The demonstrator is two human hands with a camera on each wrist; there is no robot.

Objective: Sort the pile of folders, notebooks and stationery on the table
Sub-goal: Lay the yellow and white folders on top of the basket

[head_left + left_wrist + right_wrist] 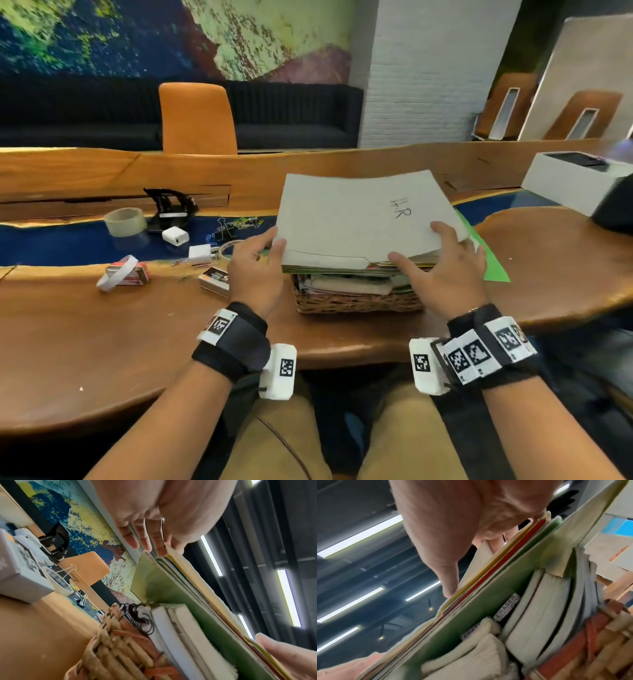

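Here the stack of folders point(363, 219) sits on top of the wicker basket point(356, 303), overhanging its rim on both sides, with a grey folder marked "H.R" uppermost and green, red and yellow covers showing beneath it in the wrist views. The left hand point(255, 265) pinches the stack's left near corner, thumb on top and fingers under the edge; the right hand point(442, 270) grips the right near corner the same way, thumb lying across the cover. Both hands are equally near, one at each end of the near edge, so the stack's long axis runs left to right between them, and a lift would likely have to rise evenly or the loose covers may fan and slide. Under the stack, inside the basket, notebooks point(539, 609) stand on edge with erasers point(506, 607) tucked beside them. To the basket's left lie a tape roll point(125, 222), a hole punch point(169, 205), binder clips and paper clips point(236, 228) and small boxes, well apart from it; a green sheet point(489, 260) pokes out on the basket's right.
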